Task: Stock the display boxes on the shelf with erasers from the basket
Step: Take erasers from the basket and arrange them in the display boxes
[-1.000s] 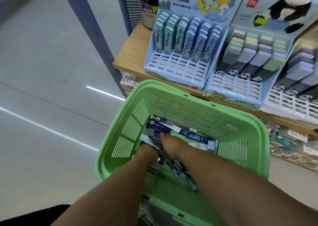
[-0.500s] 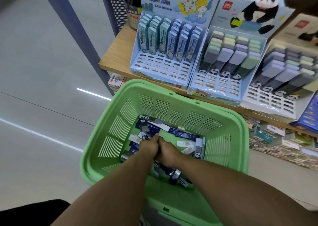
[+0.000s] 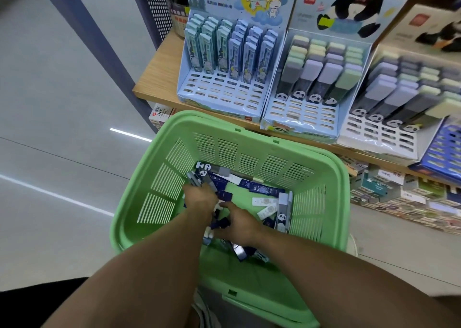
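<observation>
A grey tiled floor point(image 3: 62, 128) fills the left side, crossed by bright light reflections, and a blue-grey shelf post point(image 3: 99, 48) slants up beside the wooden shelf point(image 3: 159, 78). Below the shelf sits a green slotted plastic basket point(image 3: 154, 185), its bottom scattered with erasers point(image 3: 259, 188) in dark blue and white sleeves, some printed with panda faces.

Both forearms reach down into the basket. The left hand point(image 3: 200, 199) is at the left of the pile, its fingers curled around a small bundle of erasers that sticks out beyond its knuckles toward the basket's far left corner. Just beside it, the right hand point(image 3: 239, 221) lies lower in the pile with fingers bent, pinching a dark blue eraser; how firmly it grips cannot be told.

On the shelf above stands the Crayon Shinchan display box point(image 3: 224, 53), its back rows filled with upright slim packs and its front slots bare. Next to it, touching, is the panda display box point(image 3: 314, 78), holding grey, lilac and green erasers in its back rows. Further right, a white panda display box point(image 3: 389, 133) is filled likewise, though blurred at the edge.
</observation>
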